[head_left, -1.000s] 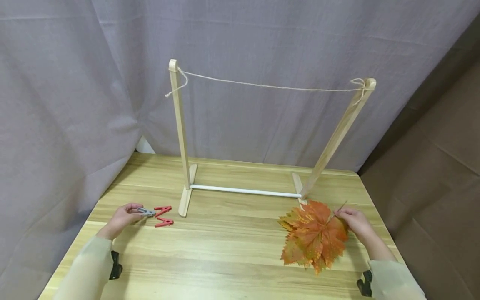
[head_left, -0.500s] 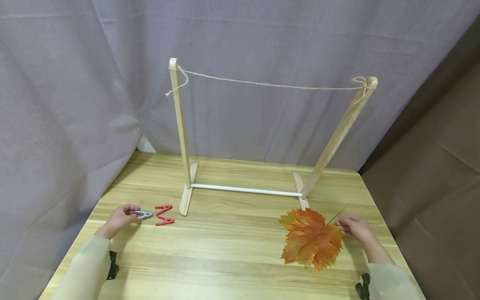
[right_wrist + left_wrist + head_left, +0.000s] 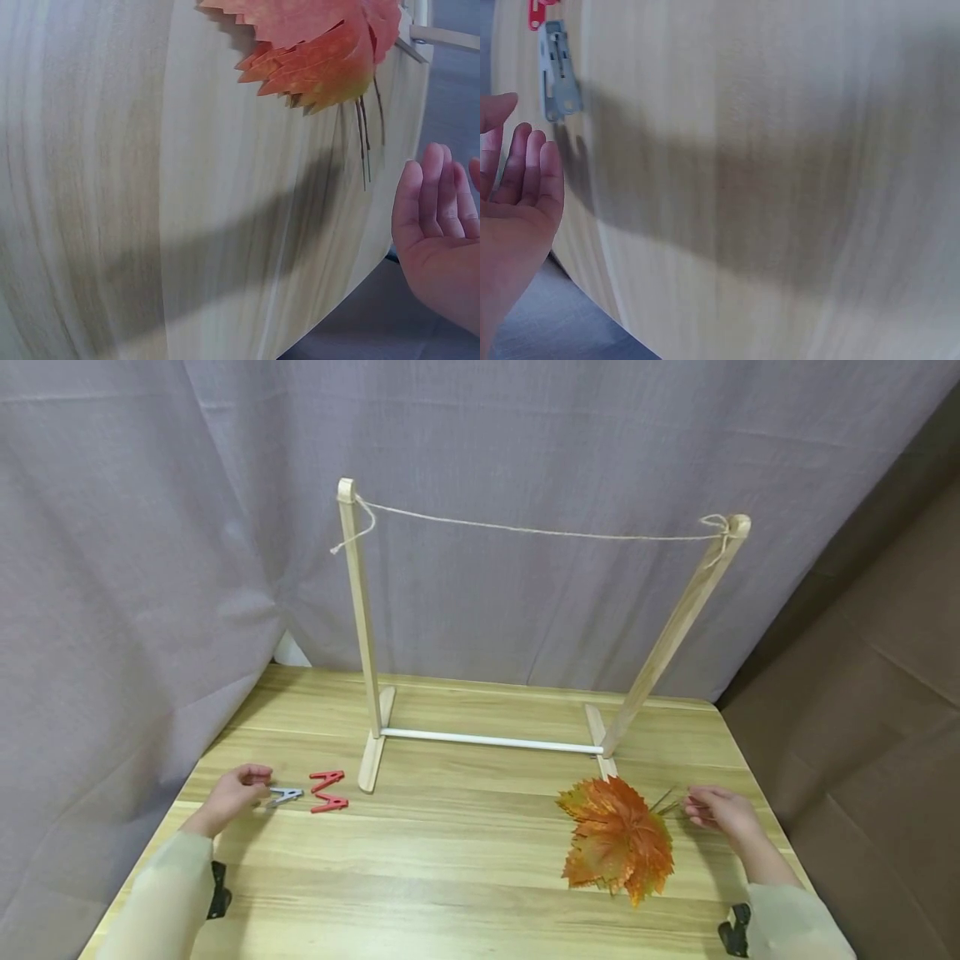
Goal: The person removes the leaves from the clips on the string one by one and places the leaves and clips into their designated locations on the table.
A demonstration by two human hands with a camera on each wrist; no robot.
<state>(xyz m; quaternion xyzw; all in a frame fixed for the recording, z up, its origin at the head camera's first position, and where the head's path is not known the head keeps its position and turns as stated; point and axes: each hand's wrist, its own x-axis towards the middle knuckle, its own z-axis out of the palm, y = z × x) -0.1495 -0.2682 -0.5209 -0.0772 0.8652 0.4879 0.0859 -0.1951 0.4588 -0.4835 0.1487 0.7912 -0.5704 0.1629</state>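
On the left of the table, a grey clothespin (image 3: 285,795) lies beside two red clothespins (image 3: 327,802). My left hand (image 3: 234,795) is just left of the grey one, its fingers loosely bent and holding nothing; the left wrist view has a gap between the fingertips and the grey clothespin (image 3: 559,71). At the right, a pile of orange artificial maple leaves (image 3: 618,843) lies on the wood, thin stems pointing right. My right hand (image 3: 720,812) hovers beside those stems, and in the right wrist view its relaxed fingers are apart from the leaves (image 3: 322,56).
A wooden stand with a left post (image 3: 360,618) and a right post (image 3: 675,635) rises at the back. Twine (image 3: 525,531) is strung between the post tops, and a white rod (image 3: 487,741) joins the feet. Grey curtain (image 3: 525,443) hangs behind the table (image 3: 450,860).
My left hand has let go of the grey clothespin and drawn back left. My right hand has released the leaf stem and moved right, while the leaves settled onto the pile.
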